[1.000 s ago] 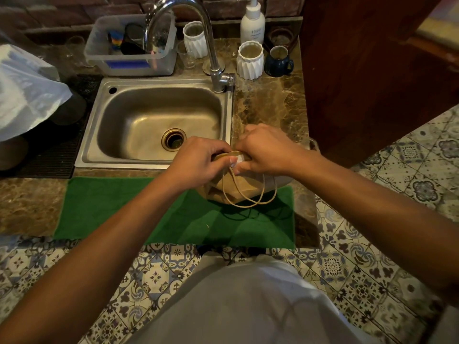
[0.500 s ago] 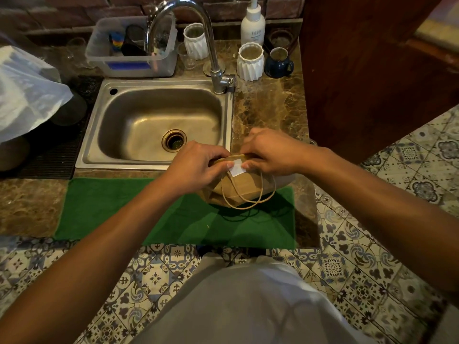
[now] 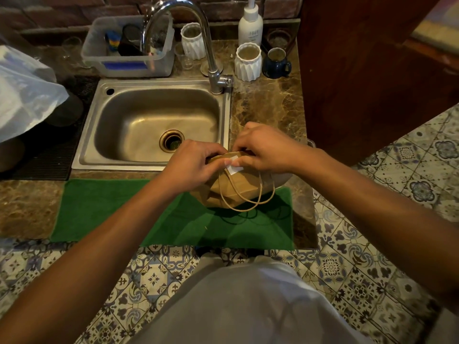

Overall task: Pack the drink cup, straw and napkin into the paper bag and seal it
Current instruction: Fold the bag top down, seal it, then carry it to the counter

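Note:
A brown paper bag [image 3: 242,188] with twine handles stands on the green mat [image 3: 139,214], its top folded over. A white sticker [image 3: 233,165] lies across the fold. My left hand [image 3: 191,165] grips the folded top from the left, thumb beside the sticker. My right hand [image 3: 265,150] holds the fold from the right, fingertips at the sticker's upper edge. The drink cup, straw and napkin are not visible; the bag's inside is hidden.
A steel sink [image 3: 154,125] with a tall tap [image 3: 206,45] lies just behind the bag. White ribbed cups [image 3: 248,62], a blue mug [image 3: 277,63], a soap bottle [image 3: 250,23] and a plastic tub [image 3: 129,48] stand at the back. A white plastic bag [image 3: 24,93] sits left; a wooden panel [image 3: 372,70] right.
The sticker, hidden under my fingers one second ago, now shows on the fold. Both hands stay on the bag's top with only small shifts.

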`<state>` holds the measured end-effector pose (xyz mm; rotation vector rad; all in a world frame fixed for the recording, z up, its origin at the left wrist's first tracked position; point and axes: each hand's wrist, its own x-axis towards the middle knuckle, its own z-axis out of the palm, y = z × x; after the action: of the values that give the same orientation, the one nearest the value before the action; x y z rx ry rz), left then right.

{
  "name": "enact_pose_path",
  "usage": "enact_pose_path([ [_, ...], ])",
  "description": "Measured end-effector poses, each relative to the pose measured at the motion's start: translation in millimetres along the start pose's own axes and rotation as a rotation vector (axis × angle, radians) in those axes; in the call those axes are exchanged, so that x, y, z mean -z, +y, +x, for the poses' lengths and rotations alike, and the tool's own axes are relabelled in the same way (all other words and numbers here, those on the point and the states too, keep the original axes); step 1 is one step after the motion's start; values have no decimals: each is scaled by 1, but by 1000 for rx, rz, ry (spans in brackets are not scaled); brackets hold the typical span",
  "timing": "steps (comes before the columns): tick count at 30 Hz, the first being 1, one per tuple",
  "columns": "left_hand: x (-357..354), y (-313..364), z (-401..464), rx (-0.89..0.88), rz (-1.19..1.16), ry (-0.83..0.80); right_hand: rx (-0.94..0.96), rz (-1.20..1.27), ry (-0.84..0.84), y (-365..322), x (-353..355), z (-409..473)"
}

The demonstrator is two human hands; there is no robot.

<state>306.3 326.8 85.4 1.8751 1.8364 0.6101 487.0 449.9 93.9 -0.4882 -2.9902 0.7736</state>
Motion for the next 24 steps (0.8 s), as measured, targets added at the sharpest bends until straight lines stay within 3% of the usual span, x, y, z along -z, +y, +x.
enact_pose_path([
  [16,-2,0,-6,-2,-11,-7,-48,-41,-139,2,2,0],
  [21,-2,3,-4,-15,-8,-32,-18,-39,-76,-6,-4,2],
  [24,2,-2,-8,80,-146,-107,-7,-8,-71,-5,-2,-2],
])
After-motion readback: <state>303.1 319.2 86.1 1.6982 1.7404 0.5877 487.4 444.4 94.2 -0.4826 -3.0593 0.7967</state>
